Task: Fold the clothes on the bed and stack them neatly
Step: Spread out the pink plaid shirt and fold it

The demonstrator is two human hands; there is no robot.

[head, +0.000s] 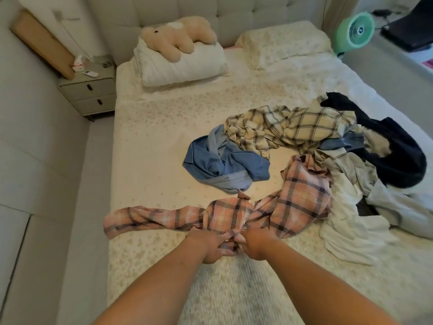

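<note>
Left hand and right hand, fingers curled tight on the near edge of the pink shirt, likely to drag it clear of the pile for folding.

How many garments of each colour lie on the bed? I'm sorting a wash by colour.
Plaid: 2, pink plaid shirt, cream plaid shirt
Blue: 1, blue shirt
Dark: 1, dark garment
Pale: at least 1, pale clothes
Total: at least 5
</note>
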